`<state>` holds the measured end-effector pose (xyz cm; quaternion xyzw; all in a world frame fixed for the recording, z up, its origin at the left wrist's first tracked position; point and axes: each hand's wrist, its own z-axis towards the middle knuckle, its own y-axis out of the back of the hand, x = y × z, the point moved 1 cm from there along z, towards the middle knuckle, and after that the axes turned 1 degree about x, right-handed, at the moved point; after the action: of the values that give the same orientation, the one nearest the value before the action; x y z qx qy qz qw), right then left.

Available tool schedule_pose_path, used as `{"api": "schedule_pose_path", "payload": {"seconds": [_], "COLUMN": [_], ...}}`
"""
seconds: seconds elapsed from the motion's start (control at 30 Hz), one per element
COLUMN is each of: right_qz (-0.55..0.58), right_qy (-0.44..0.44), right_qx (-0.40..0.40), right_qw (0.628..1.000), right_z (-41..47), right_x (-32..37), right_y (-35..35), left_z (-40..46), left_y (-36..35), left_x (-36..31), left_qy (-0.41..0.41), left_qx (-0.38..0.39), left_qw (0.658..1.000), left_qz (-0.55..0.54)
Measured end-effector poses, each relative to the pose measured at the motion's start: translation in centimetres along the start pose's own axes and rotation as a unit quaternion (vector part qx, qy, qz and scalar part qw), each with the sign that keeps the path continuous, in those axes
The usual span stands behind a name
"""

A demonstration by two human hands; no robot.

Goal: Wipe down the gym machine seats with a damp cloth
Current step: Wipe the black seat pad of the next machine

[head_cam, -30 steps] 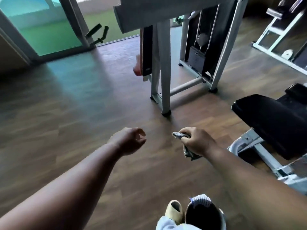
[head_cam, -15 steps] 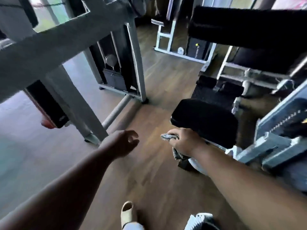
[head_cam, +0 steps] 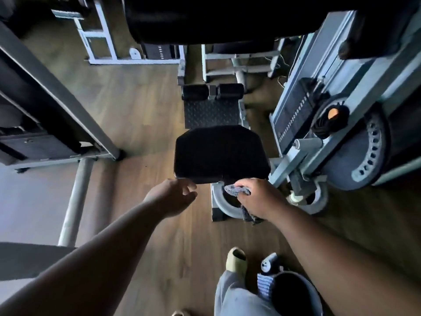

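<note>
Wiping hasn't really started on this one: the right hand (head_cam: 257, 197) grips the bunched cloth (head_cam: 238, 191) just under the black seat (head_cam: 219, 153) mid-frame, left hand (head_cam: 173, 197) loose and empty beside its front edge.

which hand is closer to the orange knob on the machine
Right. The right hand, gripping the cloth, sits below and left of the orange knob. The left hand is farther left, by the black seat front edge.
</note>
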<state>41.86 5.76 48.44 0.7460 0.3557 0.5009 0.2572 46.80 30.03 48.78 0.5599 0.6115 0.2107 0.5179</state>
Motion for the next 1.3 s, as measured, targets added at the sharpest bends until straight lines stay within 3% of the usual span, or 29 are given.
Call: {"api": "schedule_pose_path", "payload": {"seconds": [0.37, 0.47, 0.6, 0.73, 0.83, 1.03, 1.17, 1.3], "right_qz": [0.055, 0.09, 0.102, -0.034, -0.146, -0.182, -0.175, -0.2], "right_qy": [-0.098, -0.121, -0.14, -0.066, -0.034, -0.047, 0.081, 0.172], "right_qx": [0.052, -0.019, -0.177, -0.295, -0.255, -0.268, -0.195, -0.149], "right_qw": [0.992, 0.988, 0.969, 0.953, 0.955, 0.945, 0.962, 0.953], "right_z": [12.7, 15.7, 19.1, 21.4, 22.8, 24.2, 23.8, 22.9], "right_x": [-8.2, -10.8, -14.5, -17.5, -19.0, -17.1, -13.5, -17.4], "right_y": [1.1, 0.4, -1.1, -3.2, -6.0, -9.8, -13.2, -10.1], "left_z": [15.9, 19.6, 24.3, 26.5, 26.6, 26.9, 26.9, 26.6], "left_y": [-4.5, -7.1, -9.6, -12.2, -13.9, -14.9, -15.2, -15.3], "left_x": [1.4, 3.0, 5.2, 7.6, 8.6, 9.0, 9.3, 8.9], "left_qy": [0.067, 0.061, 0.029, 0.001, -0.017, -0.021, -0.016, -0.009], "left_qx": [-0.044, -0.047, -0.092, -0.127, -0.149, -0.192, -0.209, -0.212], "left_qw": [0.996, 0.996, 0.995, 0.99, 0.984, 0.976, 0.971, 0.971], "left_qz": [-0.049, -0.047, -0.002, 0.063, 0.092, 0.102, 0.116, 0.113]}}
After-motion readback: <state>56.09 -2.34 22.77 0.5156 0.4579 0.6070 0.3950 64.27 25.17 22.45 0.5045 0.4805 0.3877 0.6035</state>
